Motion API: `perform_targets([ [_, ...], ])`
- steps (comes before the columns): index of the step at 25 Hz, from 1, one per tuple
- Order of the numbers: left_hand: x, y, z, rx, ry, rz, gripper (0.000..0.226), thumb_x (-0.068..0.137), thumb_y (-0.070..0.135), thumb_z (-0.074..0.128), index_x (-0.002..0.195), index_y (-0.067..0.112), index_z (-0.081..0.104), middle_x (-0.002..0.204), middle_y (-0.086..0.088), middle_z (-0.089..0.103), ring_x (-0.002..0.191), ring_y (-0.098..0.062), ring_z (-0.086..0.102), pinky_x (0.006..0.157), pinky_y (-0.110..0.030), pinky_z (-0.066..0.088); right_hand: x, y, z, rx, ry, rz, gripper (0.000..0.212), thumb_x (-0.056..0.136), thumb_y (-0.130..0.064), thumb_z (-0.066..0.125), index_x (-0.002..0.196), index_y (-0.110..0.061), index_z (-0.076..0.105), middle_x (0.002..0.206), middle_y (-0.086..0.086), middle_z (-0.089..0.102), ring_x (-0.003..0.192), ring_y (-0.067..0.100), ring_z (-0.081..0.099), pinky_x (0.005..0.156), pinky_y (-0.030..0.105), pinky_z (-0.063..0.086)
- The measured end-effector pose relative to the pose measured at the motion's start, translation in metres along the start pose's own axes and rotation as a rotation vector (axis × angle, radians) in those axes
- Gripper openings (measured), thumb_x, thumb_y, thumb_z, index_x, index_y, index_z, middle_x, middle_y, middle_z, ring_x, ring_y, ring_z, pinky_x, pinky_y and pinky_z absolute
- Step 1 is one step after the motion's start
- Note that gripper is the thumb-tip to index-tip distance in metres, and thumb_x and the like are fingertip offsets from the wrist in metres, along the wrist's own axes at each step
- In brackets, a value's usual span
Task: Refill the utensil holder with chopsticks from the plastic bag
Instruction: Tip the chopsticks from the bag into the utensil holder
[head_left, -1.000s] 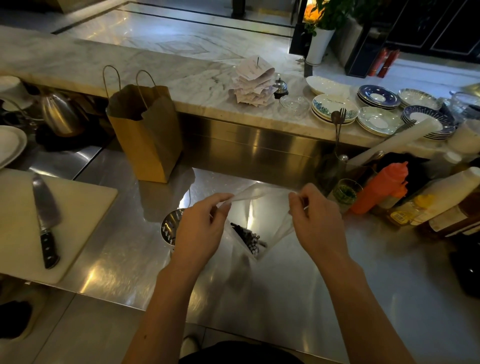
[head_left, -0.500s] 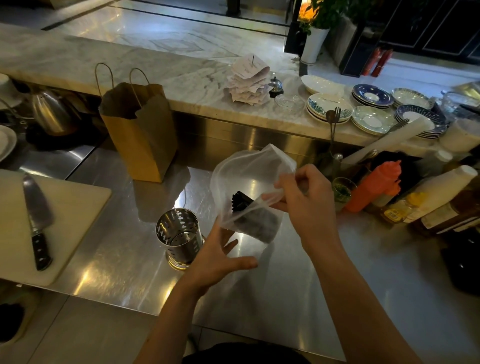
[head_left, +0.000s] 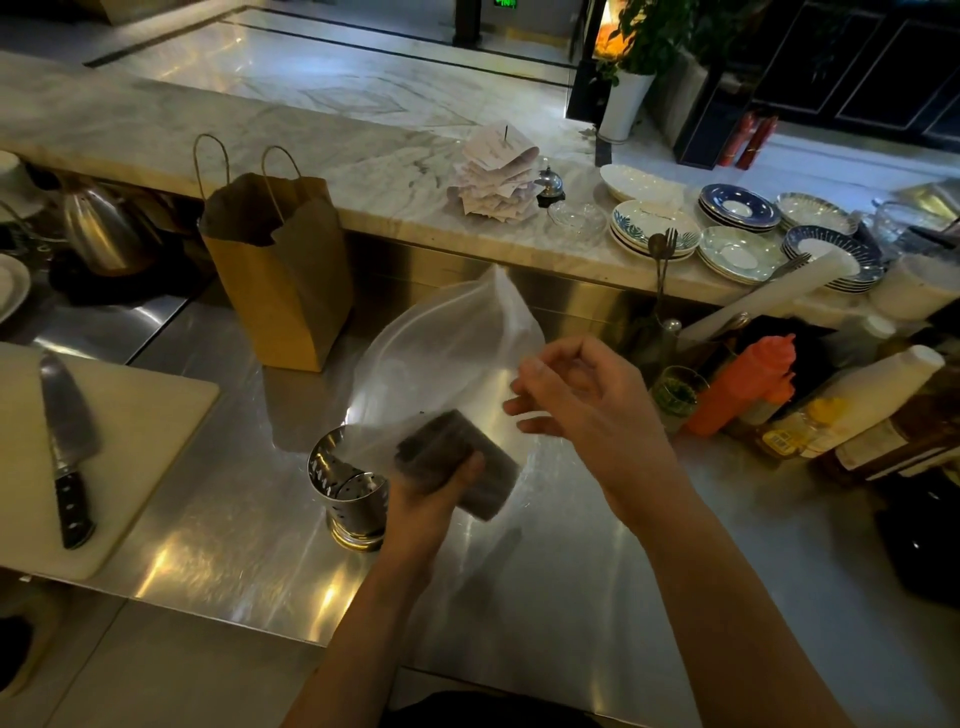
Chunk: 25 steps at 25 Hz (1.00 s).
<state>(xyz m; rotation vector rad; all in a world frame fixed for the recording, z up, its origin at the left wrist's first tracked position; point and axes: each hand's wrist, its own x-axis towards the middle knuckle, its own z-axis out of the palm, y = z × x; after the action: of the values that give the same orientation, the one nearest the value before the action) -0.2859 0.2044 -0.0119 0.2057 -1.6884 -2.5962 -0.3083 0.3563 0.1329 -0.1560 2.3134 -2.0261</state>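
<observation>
My left grip (head_left: 423, 501) curls round the chopsticks (head_left: 457, 457) from below and holds them through the plastic bag (head_left: 441, 348); the bundle is in the air, tilted, low over the surface (head_left: 234, 519) and just right of the utensil holder (head_left: 348, 493); can't tell if bag and holder touch; my right grip (head_left: 587, 410) is at the bag's right edge, fingers loosely curled and blurred; cannot tell if it pinches film or holds nothing.

Handling, my guess: the chopsticks are stiff, thin, dark rods packed into one thick block; light singly, some weight together; probably smooth and apt to slide past each other, so squeeze round the middle, not the ends; the bag is thin, clear, soft film, puffed up above the bundle; slippery on the sticks and gives no support, so take it by the mouth edge while the bundle is held firm.

Holder: upright shiny steel cylinder, perforated wall, ring base, open top, nothing sticking out; rigid, could tip if the bundle knocks the rim sideways; the surface is brushed stainless, reflective; brown paper bag (head_left: 280, 291) stands behind, creased, handles up; knife (head_left: 65, 441) lies on a pale cutting board (head_left: 135, 410) at left.
</observation>
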Motion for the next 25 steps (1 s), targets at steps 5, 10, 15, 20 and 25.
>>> perform_targets([
  [5,0.002,-0.011,-0.019,-0.199,-0.101,-0.243,0.058,0.071,0.019,0.082,0.125,0.008,0.062,0.124,-0.015,0.067,0.121,-0.031,0.060,0.091,-0.038,0.055,0.012,0.034,-0.032,-0.569,0.116,-0.034,0.044,0.095,-0.038,0.056,0.136,-0.027,0.046,0.133,-0.005,0.055,0.120,0.007,0.052,0.100,0.036,0.047],
  [10,-0.003,-0.022,-0.034,-0.302,-0.341,-0.394,0.053,0.083,0.018,0.076,0.132,0.012,0.059,0.135,-0.019,0.059,0.128,-0.033,0.055,0.096,-0.038,0.052,0.009,0.041,-0.040,-0.603,-0.159,0.062,0.019,0.096,-0.035,0.054,0.115,-0.031,0.057,0.108,-0.012,0.065,0.103,0.006,0.063,0.088,0.028,0.052],
  [15,-0.005,-0.035,-0.037,-0.515,-0.198,-0.497,0.059,0.073,0.014,0.083,0.129,0.011,0.062,0.124,-0.019,0.067,0.116,-0.036,0.063,0.086,-0.045,0.055,-0.007,0.025,-0.023,-0.485,-0.181,-0.096,0.007,0.092,-0.021,0.061,0.090,-0.027,0.063,0.083,-0.009,0.069,0.075,0.004,0.068,0.070,0.017,0.054],
  [20,-0.003,-0.036,-0.027,-0.435,-0.112,-0.502,0.070,0.058,0.033,0.093,0.122,0.017,0.068,0.123,-0.012,0.069,0.114,-0.032,0.065,0.080,-0.042,0.058,-0.017,0.016,-0.008,-0.659,-0.068,-0.190,0.005,0.091,-0.024,0.064,0.094,-0.027,0.067,0.083,-0.017,0.064,0.075,0.004,0.063,0.069,0.015,0.051],
  [25,-0.005,-0.041,-0.025,-0.388,-0.119,-0.484,0.056,0.077,0.031,0.078,0.128,0.015,0.064,0.126,-0.015,0.066,0.117,-0.033,0.063,0.088,-0.044,0.056,-0.016,0.018,-0.005,-0.752,-0.034,-0.230,0.008,0.092,-0.024,0.063,0.095,-0.020,0.069,0.087,-0.011,0.068,0.071,0.003,0.059,0.069,0.013,0.046],
])
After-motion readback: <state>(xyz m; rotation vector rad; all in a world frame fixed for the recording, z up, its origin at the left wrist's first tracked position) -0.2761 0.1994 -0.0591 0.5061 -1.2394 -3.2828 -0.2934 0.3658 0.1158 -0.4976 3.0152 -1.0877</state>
